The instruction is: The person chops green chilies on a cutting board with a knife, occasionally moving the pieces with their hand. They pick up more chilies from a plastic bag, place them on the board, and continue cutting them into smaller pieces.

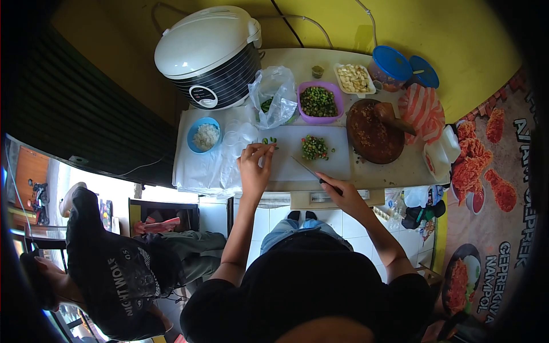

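Note:
My right hand (341, 193) grips a knife (306, 167) by its dark handle, the blade pointing up and left over a white cutting board (337, 166). My left hand (255, 166) is over the board's left end, its thumb and fingers drawn together; what they pinch is too small to make out. Just beyond those fingertips lie a few green chili pieces (269, 140). A heap of chopped green and red chilies (314, 147) sits mid-board, beyond the knife tip.
Behind the board stand a purple tub of chopped greens (320, 117), a plastic bag (274, 97) and a rice cooker (209, 57). A stone mortar (374, 140) with a pestle (392, 117) is at right. At left is a blue bowl of rice (191, 143). Another person (126, 268) is nearby.

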`<state>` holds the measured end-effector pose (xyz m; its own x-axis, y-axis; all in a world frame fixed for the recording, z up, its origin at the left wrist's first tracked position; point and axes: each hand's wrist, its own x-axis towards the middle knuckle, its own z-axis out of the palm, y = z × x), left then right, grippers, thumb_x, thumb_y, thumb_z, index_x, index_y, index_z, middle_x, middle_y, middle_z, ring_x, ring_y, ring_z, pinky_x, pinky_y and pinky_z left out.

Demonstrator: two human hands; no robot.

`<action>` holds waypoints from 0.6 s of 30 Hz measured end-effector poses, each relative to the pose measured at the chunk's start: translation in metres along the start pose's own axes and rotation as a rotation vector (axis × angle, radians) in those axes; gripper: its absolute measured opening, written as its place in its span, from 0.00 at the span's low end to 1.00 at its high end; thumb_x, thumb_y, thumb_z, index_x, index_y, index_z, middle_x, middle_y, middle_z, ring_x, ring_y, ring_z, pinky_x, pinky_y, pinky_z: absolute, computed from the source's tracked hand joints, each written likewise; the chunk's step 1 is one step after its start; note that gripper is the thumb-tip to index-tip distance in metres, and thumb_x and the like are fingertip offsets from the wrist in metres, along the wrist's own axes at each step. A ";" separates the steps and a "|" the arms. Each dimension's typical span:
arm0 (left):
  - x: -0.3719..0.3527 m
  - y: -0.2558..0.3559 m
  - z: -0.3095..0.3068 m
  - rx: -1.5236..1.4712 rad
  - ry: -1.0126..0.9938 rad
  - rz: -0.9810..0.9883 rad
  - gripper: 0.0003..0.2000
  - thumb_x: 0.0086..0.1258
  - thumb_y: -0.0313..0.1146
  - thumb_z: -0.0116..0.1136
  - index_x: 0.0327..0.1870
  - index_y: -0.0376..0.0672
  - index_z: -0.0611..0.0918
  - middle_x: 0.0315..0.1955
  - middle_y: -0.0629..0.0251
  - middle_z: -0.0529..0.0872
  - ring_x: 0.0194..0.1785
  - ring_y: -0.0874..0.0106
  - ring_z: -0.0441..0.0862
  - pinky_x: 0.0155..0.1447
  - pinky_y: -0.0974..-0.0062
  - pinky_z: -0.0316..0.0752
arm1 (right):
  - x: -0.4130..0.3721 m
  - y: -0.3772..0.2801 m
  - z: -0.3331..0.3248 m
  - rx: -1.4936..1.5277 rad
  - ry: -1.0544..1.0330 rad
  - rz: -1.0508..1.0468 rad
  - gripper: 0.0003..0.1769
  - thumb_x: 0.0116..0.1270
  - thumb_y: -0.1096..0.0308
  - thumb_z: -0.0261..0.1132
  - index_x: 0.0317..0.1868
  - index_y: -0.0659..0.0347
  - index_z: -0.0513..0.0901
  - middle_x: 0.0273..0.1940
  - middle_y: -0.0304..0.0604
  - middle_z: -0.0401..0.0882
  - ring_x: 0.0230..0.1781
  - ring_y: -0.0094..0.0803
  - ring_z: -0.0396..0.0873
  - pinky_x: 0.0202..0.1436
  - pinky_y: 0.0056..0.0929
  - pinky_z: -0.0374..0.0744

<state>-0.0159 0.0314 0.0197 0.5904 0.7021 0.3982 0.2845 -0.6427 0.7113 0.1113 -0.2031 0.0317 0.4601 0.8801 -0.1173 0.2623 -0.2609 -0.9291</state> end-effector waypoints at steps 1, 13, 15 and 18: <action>0.002 -0.004 -0.006 0.003 0.003 -0.009 0.07 0.69 0.35 0.64 0.44 0.52 0.91 0.39 0.70 0.84 0.44 0.68 0.79 0.50 0.65 0.66 | 0.002 0.000 -0.001 -0.003 0.009 0.028 0.23 0.79 0.60 0.56 0.71 0.51 0.73 0.50 0.45 0.85 0.32 0.21 0.69 0.43 0.22 0.73; 0.019 -0.004 -0.019 0.304 -0.121 0.209 0.07 0.57 0.38 0.73 0.37 0.57 0.92 0.42 0.75 0.83 0.47 0.71 0.78 0.53 0.66 0.64 | 0.020 -0.007 -0.012 -0.017 0.004 0.045 0.22 0.78 0.61 0.56 0.70 0.50 0.74 0.56 0.46 0.84 0.38 0.22 0.75 0.51 0.24 0.75; 0.019 -0.004 -0.015 0.283 -0.128 0.218 0.05 0.58 0.38 0.72 0.35 0.57 0.92 0.41 0.75 0.83 0.47 0.70 0.78 0.53 0.66 0.64 | 0.021 -0.009 -0.014 -0.027 -0.008 0.081 0.22 0.78 0.61 0.56 0.70 0.51 0.74 0.56 0.46 0.84 0.39 0.22 0.75 0.52 0.24 0.75; 0.013 -0.003 -0.009 0.242 -0.142 0.229 0.04 0.58 0.39 0.72 0.34 0.56 0.92 0.39 0.75 0.83 0.47 0.70 0.78 0.52 0.66 0.64 | 0.021 -0.009 -0.013 -0.026 -0.005 0.068 0.22 0.78 0.61 0.56 0.70 0.51 0.74 0.56 0.47 0.84 0.39 0.22 0.75 0.51 0.23 0.75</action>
<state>-0.0160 0.0453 0.0285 0.7539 0.4926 0.4347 0.2932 -0.8444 0.4484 0.1293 -0.1868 0.0422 0.4735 0.8620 -0.1812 0.2528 -0.3301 -0.9095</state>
